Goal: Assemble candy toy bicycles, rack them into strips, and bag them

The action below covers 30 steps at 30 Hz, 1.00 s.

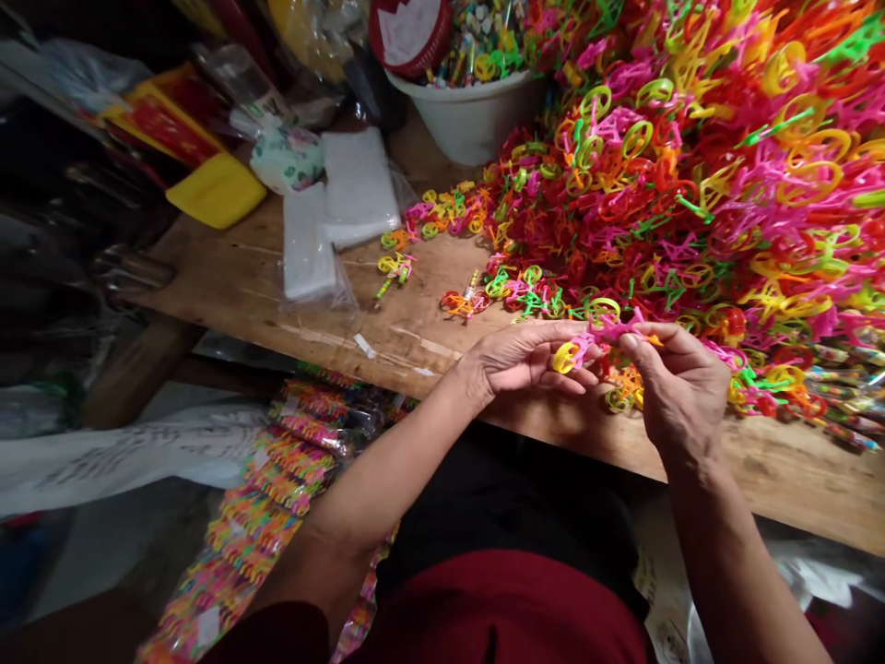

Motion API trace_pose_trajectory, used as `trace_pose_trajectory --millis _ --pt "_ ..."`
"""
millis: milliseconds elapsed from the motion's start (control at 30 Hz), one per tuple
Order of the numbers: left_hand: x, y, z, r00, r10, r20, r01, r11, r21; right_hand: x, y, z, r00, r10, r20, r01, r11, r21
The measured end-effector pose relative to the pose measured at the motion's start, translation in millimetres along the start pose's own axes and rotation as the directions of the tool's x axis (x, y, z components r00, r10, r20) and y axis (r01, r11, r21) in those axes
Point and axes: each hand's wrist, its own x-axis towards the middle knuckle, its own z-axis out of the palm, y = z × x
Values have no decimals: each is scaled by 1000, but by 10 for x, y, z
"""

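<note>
Just above the front edge of the bench, a small pink plastic piece like a toy bicycle frame (pixel 612 328) is held between both hands. A yellow ring-like wheel (pixel 565 358) shows at its left end, against my left fingers. My left hand (pixel 529 358) comes in from the left, closed on the piece with thumb and fingertips. My right hand (pixel 681 383) pinches its other end between thumb and forefinger. A bit of orange shows by the right fingertips, too small to name. Behind the hands rises a large heap of similar bright plastic pieces (pixel 664 212).
The wooden bench (pixel 255 277) carries white packets in clear plastic (pixel 363 189), a yellow scoop (pixel 216 191) and a white tub (pixel 463 120) with a red lid (pixel 411 37). Patterned sticks (pixel 854 397) lie at the right. Strips of packed colourful pieces (pixel 255 516) hang below.
</note>
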Motion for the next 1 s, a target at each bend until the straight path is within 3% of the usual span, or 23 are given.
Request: trace_pose_trajectory --millis 167,300,533,700,833,1000 --pt "26 -5 -49 1000 -10 16 10 1000 25 -2 -13 5 997 -76 -12 74 990 -120" --pt "16 20 -75 1000 -17 4 16 995 97 20 28 -47 986 -143 88 154 979 -136" --pt "-24 2 -66 1000 -16 -11 17 997 69 39 18 -92 980 -128 153 146 983 -109" --pt "-16 -68 -66 999 28 -16 -27 996 85 12 18 -112 983 -162 84 179 945 -273" --pt "-21 -105 -62 977 180 -115 -155 968 197 24 52 -98 999 -29 36 36 978 -208" --pt "-30 -136 -39 911 368 -187 -266 870 414 6 32 -14 950 -305 -63 258 885 -388"
